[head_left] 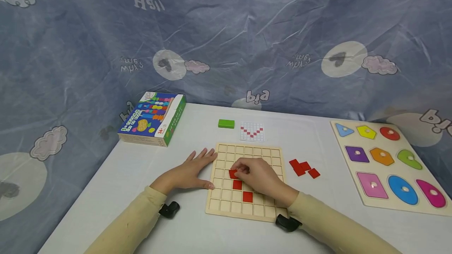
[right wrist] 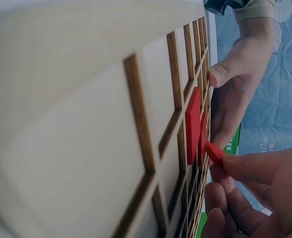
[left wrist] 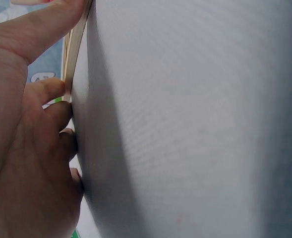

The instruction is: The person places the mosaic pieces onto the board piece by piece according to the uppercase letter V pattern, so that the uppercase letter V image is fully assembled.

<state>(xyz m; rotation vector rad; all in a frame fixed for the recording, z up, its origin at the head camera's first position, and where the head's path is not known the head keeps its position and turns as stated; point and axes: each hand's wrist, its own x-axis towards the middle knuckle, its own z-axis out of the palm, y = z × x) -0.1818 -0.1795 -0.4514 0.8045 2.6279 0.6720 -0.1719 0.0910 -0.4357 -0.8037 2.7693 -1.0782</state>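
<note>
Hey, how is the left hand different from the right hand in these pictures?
The left hand has its fingers spread, while the right hand pinches a red tile. The left hand touches the left side of the grid board; the right hand is over the board's squares. Both are bare and come out of tan sleeves.

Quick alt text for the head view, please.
Right hand pinches a red tile at a wooden grid board holding two other red tiles; the left hand touches the board's left edge. A green block and pattern card lie beyond the board, loose red tiles to its right.
</note>
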